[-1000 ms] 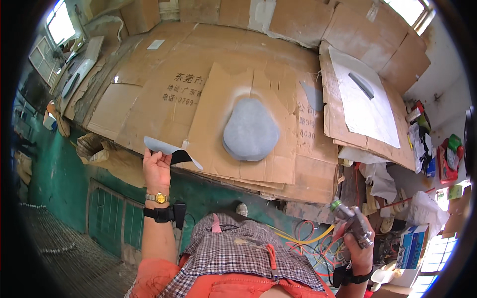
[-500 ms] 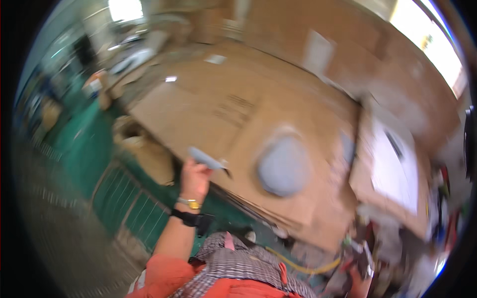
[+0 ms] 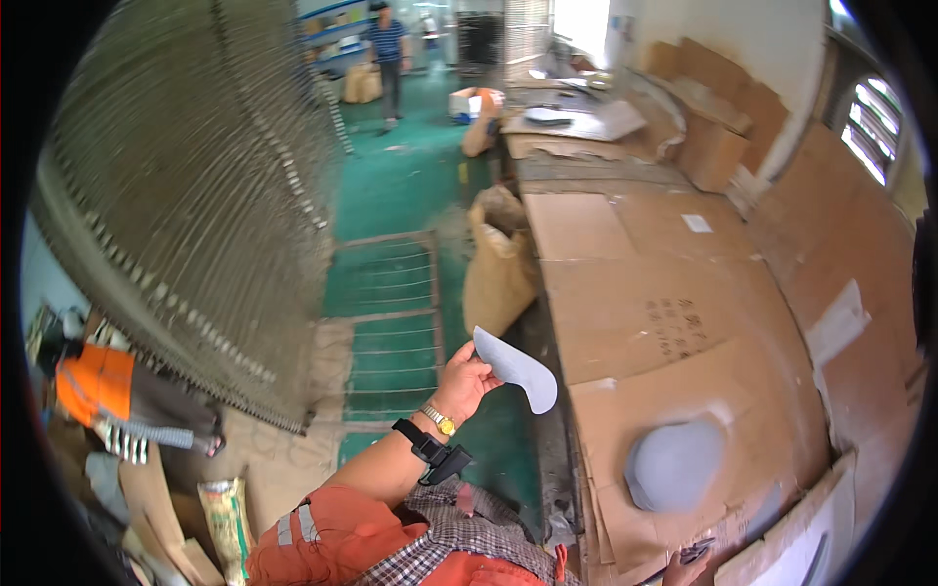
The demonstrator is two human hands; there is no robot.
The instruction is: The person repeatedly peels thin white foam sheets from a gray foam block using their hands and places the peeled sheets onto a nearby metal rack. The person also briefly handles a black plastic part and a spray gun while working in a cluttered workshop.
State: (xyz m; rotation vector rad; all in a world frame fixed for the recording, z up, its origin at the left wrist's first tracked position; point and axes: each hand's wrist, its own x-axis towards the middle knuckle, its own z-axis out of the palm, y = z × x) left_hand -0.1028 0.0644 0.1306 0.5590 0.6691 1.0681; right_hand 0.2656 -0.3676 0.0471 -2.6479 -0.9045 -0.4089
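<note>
My left hand [image 3: 463, 387] pinches one end of a flat, curved grey piece [image 3: 523, 374], thin like cut sheet material. It holds the piece in the air, just left of the cardboard-covered table. On that table, a rounded grey piece or stack [image 3: 676, 465] lies with a pale haze on the cardboard around it. At the lower edge, my right hand [image 3: 683, 570] is closed on a small dark metal tool [image 3: 697, 551]. That hand is mostly cut off by the frame, and the tool's kind is unclear.
Cardboard sheets [image 3: 625, 332] cover the long table. Beside it stands an open tan sack [image 3: 496, 269]. Left, a tall wire rack [image 3: 195, 186] leans over the green floor [image 3: 396, 195]. A person in an orange vest [image 3: 98, 383] is at the left; another person [image 3: 388, 59] stands far off.
My view has swung left, bringing the wire rack, the floor and two people into sight. The grey piece stays in my left hand, now showing its broad face.
</note>
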